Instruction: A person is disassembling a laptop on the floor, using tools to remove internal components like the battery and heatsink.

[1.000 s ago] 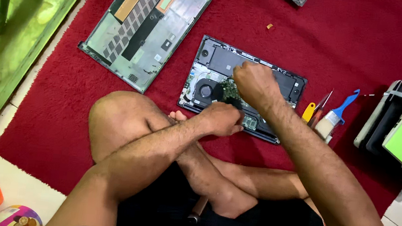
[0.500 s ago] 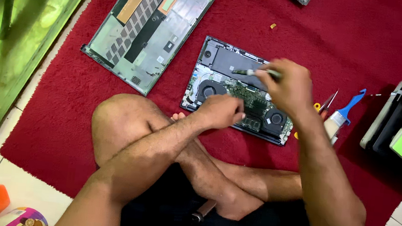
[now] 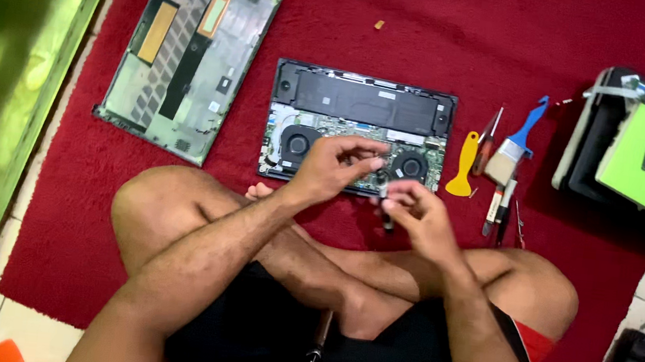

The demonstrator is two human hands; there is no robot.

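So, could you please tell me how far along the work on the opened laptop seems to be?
Done: the bottom cover is off and lies on the red carpet beside the laptop, whose fans and battery are exposed. In hand: the left hand and right hand meet over the laptop's near edge, pinching something small with a thin dark tool. Left: the cover is not refitted; the tools remain laid out.

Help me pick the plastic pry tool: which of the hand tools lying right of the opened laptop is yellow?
The flat yellow pry tool, nearest the opened laptop; the brush beside it has a blue handle.
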